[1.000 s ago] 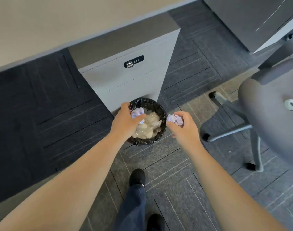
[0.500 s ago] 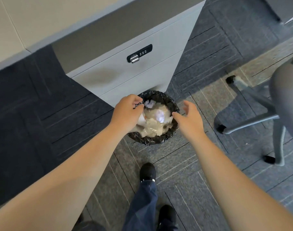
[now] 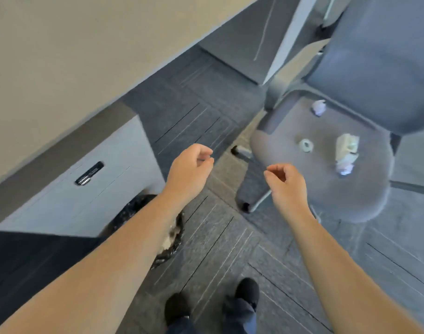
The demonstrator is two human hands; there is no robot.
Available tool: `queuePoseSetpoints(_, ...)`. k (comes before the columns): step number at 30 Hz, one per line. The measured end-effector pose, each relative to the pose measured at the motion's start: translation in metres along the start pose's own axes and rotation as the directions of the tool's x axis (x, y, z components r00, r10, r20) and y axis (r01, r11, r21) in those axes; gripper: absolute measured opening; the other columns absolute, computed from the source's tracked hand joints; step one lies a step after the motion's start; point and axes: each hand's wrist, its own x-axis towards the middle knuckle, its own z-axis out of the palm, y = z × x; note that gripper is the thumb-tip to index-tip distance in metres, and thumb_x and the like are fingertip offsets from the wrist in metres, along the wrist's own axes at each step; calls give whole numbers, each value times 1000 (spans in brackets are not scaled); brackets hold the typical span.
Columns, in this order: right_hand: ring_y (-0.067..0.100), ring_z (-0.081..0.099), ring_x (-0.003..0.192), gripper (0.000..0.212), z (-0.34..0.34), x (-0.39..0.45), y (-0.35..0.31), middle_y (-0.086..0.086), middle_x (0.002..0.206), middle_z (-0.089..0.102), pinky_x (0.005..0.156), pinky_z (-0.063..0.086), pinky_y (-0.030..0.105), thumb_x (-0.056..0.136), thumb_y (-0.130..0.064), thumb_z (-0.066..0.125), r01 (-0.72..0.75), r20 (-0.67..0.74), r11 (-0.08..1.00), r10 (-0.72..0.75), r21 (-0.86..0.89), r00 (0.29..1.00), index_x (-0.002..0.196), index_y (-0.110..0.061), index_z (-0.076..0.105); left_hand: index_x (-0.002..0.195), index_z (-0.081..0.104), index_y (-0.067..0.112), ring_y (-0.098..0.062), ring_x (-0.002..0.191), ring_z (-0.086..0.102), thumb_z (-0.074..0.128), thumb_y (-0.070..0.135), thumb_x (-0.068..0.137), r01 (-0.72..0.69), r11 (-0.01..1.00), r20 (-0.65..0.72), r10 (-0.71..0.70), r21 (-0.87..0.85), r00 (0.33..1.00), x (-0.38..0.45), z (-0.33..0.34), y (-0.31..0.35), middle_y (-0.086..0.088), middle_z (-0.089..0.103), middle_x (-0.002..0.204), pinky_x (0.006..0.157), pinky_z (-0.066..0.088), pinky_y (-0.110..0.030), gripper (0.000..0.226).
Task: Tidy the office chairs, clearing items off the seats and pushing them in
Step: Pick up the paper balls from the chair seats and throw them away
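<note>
A grey office chair (image 3: 309, 186) stands at the right, pulled out from the desk. On its seat lie a crumpled paper ball (image 3: 318, 107) near the backrest, a small tape roll (image 3: 305, 145), a cream-coloured packet (image 3: 346, 143) and another crumpled paper (image 3: 344, 169). My left hand (image 3: 189, 169) hovers over the floor left of the seat, fingers loosely curled, holding nothing. Just short of the seat's front edge is my right hand (image 3: 286, 184), also empty with its fingers loosely curled. The black-lined waste bin (image 3: 172, 239) sits under my left forearm, mostly hidden.
A white drawer cabinet (image 3: 90, 189) with a combination lock stands at the left under the beige desk (image 3: 85, 56). A second cabinet (image 3: 254, 42) is at the top middle. The chair's wheeled legs (image 3: 244, 203) splay over the carpet. My feet (image 3: 247, 292) are at the bottom.
Both hands dropped their crumpled papers into the bin and pulled back empty. My view has swung right, bringing the chair seat and its items into sight.
</note>
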Motion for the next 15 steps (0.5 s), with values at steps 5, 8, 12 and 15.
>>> queuePoseSetpoints(5,15,51,85,17,-93,31,26,-1,87,57,72,34,22,86,-11,55,-61,-143,996,70,65,987,102,-7,61,113,54,14,-8,94,48,45,17,90,-118,992,133,111,40,985,18,73,74,7,53,103,83,35,-22,25)
queuePoseSetpoints(8,15,51,86,19,-139,60,47,0,91,54,72,33,19,87,-10,54,-99,-170,992,111,76,979,104,-6,59,113,54,13,-9,94,47,45,17,90,-144,986,189,125,89,974,34,125,103,5,52,105,82,35,-23,25)
queuePoseSetpoints(12,13,49,75,18,-184,107,84,-1,92,54,52,37,14,88,-13,53,-158,-185,980,178,117,966,105,-10,56,114,53,12,-11,96,46,45,18,91,-142,977,263,97,160,960,64,192,128,-2,56,116,82,35,-24,26)
queuePoseSetpoints(15,14,48,83,26,-203,140,116,4,103,57,55,34,17,87,-15,55,-206,-198,971,227,123,953,112,-8,54,114,53,11,-11,97,46,45,19,90,-144,967,308,74,211,949,88,237,138,-5,57,120,83,35,-24,26)
